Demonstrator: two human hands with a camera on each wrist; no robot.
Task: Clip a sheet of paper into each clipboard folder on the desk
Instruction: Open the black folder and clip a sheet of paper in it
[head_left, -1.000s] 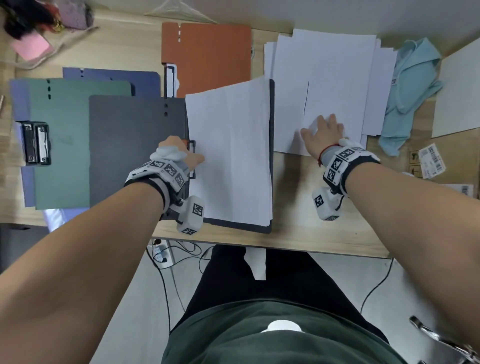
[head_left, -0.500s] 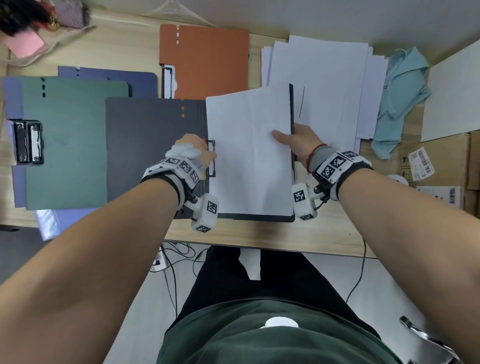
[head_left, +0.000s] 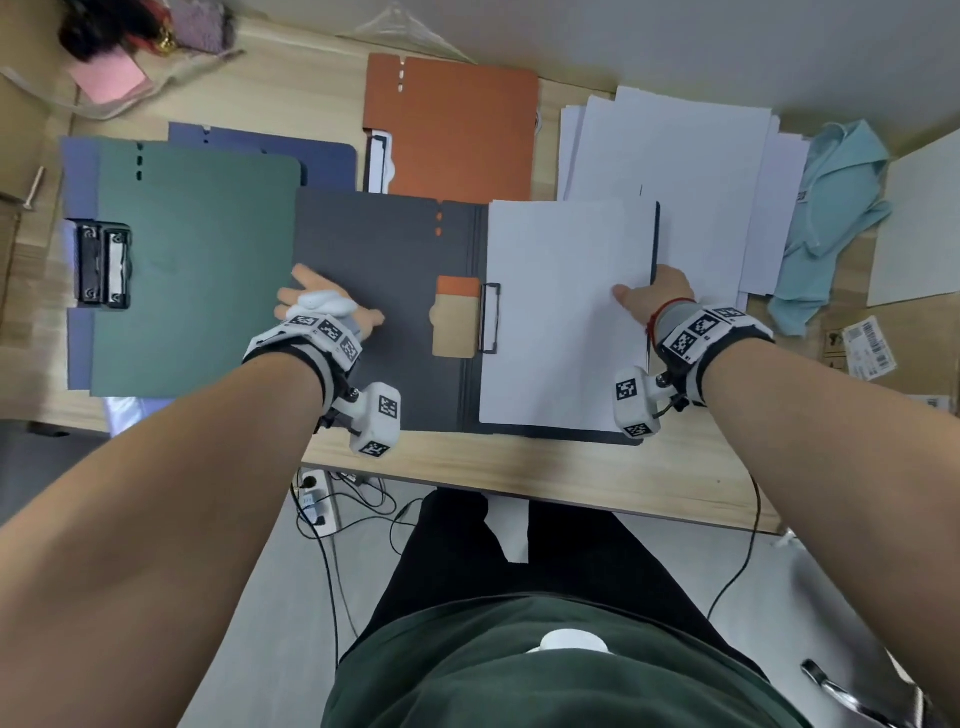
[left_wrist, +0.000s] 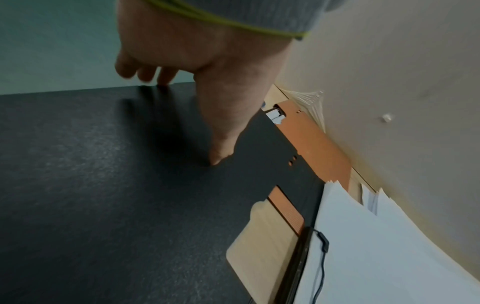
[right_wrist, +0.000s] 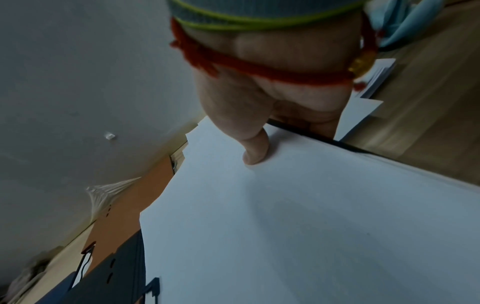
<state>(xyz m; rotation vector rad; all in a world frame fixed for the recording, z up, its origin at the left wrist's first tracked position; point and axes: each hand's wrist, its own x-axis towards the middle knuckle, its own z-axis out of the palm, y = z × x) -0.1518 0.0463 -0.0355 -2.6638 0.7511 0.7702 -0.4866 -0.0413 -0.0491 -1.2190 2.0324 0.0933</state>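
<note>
The smooth white sheet (head_left: 563, 312) and the matte dark folder (head_left: 384, 312) edge are pinched by the right hand (head_left: 655, 299). The flat rectangular cover is pressed by the left hand (head_left: 324, 306), fingers relaxed.

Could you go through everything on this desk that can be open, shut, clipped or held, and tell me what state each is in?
Dark grey clipboard folder: open flat.
White paper sheet: under the grey folder's clip.
Green clipboard folder: shut.
Orange clipboard folder: shut.
Loose white paper stack: unclipped.
Left hand: open, fingers on the grey cover.
Right hand: gripping sheet and folder edge.
</note>
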